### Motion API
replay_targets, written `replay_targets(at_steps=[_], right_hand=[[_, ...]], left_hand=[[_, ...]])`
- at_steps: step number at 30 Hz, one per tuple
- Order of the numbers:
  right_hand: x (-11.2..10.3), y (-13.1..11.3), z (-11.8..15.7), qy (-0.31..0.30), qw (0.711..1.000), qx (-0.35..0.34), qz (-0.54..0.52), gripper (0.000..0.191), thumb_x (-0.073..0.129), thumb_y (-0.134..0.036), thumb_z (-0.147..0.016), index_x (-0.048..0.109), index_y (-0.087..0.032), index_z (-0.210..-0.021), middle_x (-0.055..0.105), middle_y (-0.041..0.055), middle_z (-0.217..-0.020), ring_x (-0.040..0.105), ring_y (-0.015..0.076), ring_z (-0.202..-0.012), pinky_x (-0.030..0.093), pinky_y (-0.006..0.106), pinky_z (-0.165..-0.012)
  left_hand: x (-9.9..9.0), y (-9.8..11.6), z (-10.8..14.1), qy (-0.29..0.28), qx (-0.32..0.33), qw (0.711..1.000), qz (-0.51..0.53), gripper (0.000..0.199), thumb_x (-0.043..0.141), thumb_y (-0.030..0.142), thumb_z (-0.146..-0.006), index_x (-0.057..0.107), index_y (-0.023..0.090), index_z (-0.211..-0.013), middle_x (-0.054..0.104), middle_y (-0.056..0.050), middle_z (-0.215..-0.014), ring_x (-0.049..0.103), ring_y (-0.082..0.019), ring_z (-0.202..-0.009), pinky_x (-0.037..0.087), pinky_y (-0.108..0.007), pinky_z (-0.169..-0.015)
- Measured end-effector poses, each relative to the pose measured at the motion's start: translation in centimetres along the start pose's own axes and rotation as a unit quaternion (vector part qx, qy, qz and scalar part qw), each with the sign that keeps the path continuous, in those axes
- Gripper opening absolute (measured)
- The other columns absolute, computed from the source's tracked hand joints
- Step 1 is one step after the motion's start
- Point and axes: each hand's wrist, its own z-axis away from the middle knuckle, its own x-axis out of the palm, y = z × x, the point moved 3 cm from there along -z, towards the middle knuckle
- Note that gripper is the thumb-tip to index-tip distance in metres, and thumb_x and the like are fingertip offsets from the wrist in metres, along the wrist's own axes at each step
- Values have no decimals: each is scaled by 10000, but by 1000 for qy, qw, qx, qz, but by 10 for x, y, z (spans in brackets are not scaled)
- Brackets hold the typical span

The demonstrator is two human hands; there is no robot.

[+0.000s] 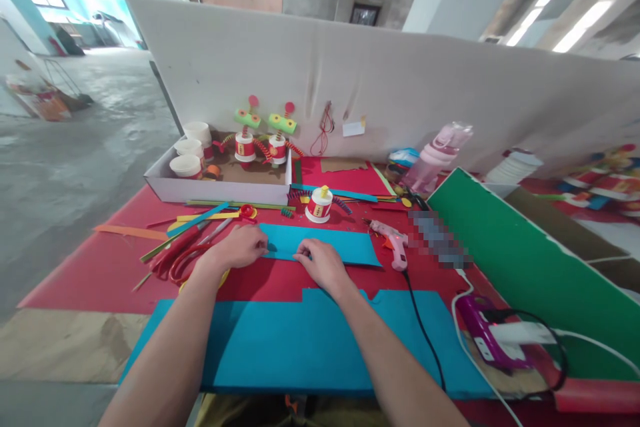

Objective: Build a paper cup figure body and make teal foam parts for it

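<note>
A blue paper strip lies across the red tabletop in front of me. My left hand is closed at its left end, with the fingertips pinching the paper. Along the near edge my right hand also pinches the strip between thumb and curled fingers. Just beyond it stands an upturned paper cup with coiled paper arms and a yellow piece on top. To the right of the strip rests a pink glue gun. Red-handled scissors lie beside my left wrist, partly hidden.
A large blue sheet covers the near edge under my forearms. At back left, a white box holds paper cups and two cup figures. A green panel, a purple power strip and cables are on the right. A pink bottle stands behind.
</note>
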Motion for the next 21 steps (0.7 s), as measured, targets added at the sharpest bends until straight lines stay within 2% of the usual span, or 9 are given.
replay_targets(at_steps=[6, 10, 17, 21], right_hand=[[1, 1, -1, 2, 1000, 5, 6, 89, 648, -288, -876, 646, -216, -825, 700, 12, -890, 604, 155, -833, 359, 252, -686], [1, 1, -2, -2, 1000, 9, 8, 95, 648, -304, -877, 649, -222, -828, 704, 13, -897, 608, 156, -832, 358, 255, -675], [-1, -1, -2, -9, 1000, 23, 16, 90, 668, -293, -862, 629, -223, -822, 688, 8, -877, 598, 157, -819, 346, 259, -666], [-5, -7, 1, 18, 999, -9, 49, 79, 669, -266, -859, 619, -215, -892, 661, 33, -929, 584, 181, -872, 361, 280, -729]], left_hand=[[1, -1, 0, -3, -22, 1000, -19, 145, 580, 255, -822, 648, 181, -718, 670, -60, -815, 577, -205, -779, 332, -291, -633], [2, -1, 0, -7, -21, 999, -24, 131, 585, 258, -813, 642, 190, -716, 656, -59, -828, 577, -212, -801, 358, -298, -654], [2, 1, 0, -16, -56, 997, -41, 148, 591, 305, -811, 644, 187, -740, 656, -82, -872, 584, -244, -864, 387, -322, -690], [1, 1, 1, -22, -60, 997, -47, 151, 587, 308, -818, 646, 185, -753, 659, -88, -894, 582, -264, -912, 383, -332, -707]])
